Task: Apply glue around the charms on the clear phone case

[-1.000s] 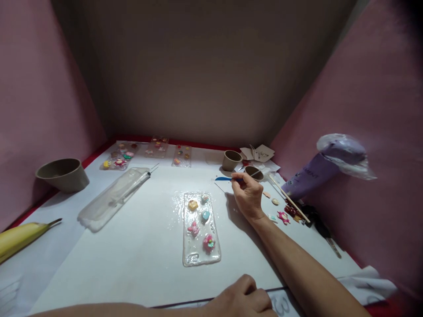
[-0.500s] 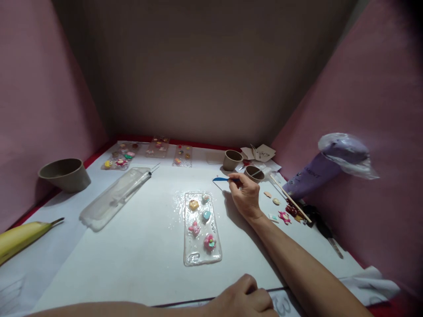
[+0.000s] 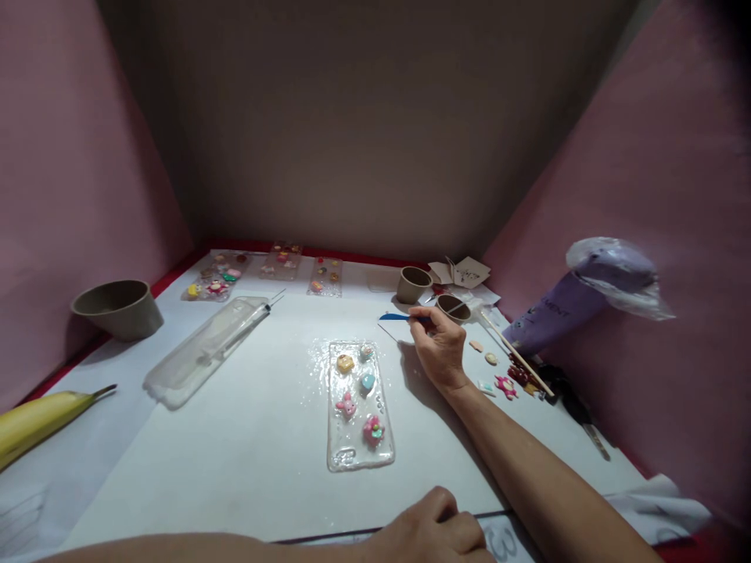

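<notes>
My right hand (image 3: 440, 344) pinches a small blue spatula (image 3: 393, 317), its flat blade pointing left above the white paper. Below and left of that hand lies a clear phone case (image 3: 357, 450), wet and glossy. Stuck on it are a yellow charm (image 3: 345, 363), a pink bunny charm (image 3: 347, 405), a pink flower-like charm (image 3: 374, 430) and blue charms (image 3: 367, 381). At the bottom edge my left hand (image 3: 431, 532) rests with its fingers curled; nothing shows in it.
Decorated cases (image 3: 324, 277) stand along the back. A clear tray (image 3: 205, 352), a grey-brown pot (image 3: 120, 313) and a banana (image 3: 47, 422) are left. On the right are small pots (image 3: 414, 285), loose charms (image 3: 505, 386), a wooden stick (image 3: 516, 352), tweezers (image 3: 595, 438) and a purple bag (image 3: 551, 309).
The whole view has shifted very slightly. My right hand still holds the spatula at nearly the same place, and my left hand has stayed put.
</notes>
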`<state>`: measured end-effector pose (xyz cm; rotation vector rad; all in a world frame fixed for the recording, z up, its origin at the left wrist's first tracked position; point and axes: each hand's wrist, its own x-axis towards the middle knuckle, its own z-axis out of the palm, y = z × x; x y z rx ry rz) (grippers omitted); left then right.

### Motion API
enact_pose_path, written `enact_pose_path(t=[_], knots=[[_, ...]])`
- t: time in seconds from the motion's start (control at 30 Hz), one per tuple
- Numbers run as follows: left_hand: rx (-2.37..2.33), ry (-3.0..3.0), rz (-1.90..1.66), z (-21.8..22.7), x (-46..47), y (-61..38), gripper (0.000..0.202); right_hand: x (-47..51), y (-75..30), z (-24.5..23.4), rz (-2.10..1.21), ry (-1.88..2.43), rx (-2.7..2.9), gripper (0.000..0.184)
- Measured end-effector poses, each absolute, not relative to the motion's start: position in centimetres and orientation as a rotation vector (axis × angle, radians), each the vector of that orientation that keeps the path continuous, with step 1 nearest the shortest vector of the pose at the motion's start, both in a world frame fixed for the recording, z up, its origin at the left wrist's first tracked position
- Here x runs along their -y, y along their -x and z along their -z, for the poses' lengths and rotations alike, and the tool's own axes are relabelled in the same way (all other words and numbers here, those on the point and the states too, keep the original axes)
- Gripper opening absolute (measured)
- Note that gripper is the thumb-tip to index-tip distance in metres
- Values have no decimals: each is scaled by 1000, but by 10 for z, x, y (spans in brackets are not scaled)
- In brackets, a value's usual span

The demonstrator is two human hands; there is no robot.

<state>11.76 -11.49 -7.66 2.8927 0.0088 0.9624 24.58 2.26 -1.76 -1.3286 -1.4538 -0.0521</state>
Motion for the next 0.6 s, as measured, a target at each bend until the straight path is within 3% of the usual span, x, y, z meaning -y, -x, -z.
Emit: enact_pose_path(t=[0.33, 0.6], knots=[[0, -2911, -882, 71, 114, -115, 30, -7, -226, 3, -264, 1154, 1441, 13], [-14, -2894, -776, 73, 115, -114, 21, 2, -201, 1, -216, 1064, 1683, 16]])
